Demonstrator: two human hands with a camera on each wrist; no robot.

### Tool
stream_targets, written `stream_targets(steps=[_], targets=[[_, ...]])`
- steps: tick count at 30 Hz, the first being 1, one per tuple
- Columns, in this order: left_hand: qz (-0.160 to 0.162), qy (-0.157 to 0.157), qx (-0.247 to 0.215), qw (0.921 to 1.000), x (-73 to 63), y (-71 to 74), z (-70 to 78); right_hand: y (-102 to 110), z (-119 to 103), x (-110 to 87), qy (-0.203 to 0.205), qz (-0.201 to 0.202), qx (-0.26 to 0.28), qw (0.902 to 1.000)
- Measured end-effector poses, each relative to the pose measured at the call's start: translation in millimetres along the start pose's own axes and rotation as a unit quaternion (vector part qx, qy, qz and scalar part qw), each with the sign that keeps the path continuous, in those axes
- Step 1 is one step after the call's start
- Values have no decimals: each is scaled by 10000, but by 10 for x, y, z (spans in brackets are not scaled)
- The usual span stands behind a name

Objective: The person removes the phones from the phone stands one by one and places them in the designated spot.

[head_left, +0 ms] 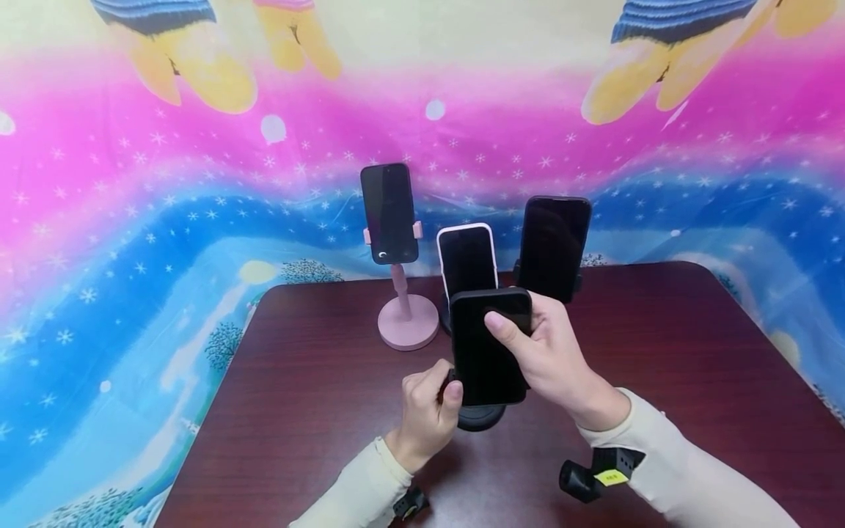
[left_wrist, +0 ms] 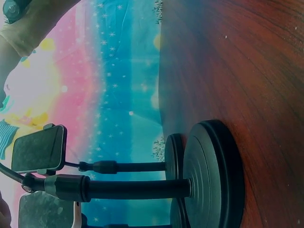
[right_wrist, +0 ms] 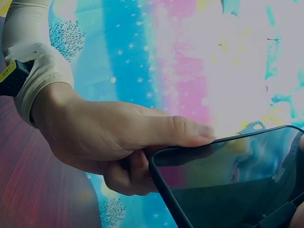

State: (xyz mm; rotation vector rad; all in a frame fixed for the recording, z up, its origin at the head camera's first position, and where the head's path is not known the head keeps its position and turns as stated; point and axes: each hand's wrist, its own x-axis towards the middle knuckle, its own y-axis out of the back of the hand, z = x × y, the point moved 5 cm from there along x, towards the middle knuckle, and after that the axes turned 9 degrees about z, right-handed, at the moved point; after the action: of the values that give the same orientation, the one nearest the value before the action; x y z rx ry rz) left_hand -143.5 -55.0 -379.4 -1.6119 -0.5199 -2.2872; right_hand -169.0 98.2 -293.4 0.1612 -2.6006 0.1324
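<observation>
black phone (head_left: 485,367) is above the base of the front black stand (left_wrist: 137,190), near the middle of the table (head_left: 290,411), screen facing me. just behind it i see the white-edged phone (head_left: 467,257), its lower part hidden from me. farther back to the left, the pink stand (head_left: 408,326) carries an upright dark phone (head_left: 389,213); back on the right, a large dark phone (head_left: 554,246) appears close behind the right hand in the head view, though i cannot judge that gap in depth.

my right hand (head_left: 557,359) comes in from the right and holds the black phone by its right side, thumb over the screen, other fingers behind. my left hand (head_left: 425,411) reaches up from the lower left, fingers curled, and pinches the stand's clamp at the phone's lower left edge. whether the phone is fully seated, i cannot tell. the right wrist camera (head_left: 577,480) sits beneath the pale sleeve.

the far table edge runs behind the stands, with the patterned backdrop (head_left: 132,352) rising just beyond. i see tabletop stretching to the left and right edges, both well apart from the hands.
</observation>
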Motion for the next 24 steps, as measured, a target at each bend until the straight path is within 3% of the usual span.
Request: stream_targets(steps=[24], targets=[[-69,135,-103,9998,10,17,-6,-3,-28,36,-200,305,-95,9993]])
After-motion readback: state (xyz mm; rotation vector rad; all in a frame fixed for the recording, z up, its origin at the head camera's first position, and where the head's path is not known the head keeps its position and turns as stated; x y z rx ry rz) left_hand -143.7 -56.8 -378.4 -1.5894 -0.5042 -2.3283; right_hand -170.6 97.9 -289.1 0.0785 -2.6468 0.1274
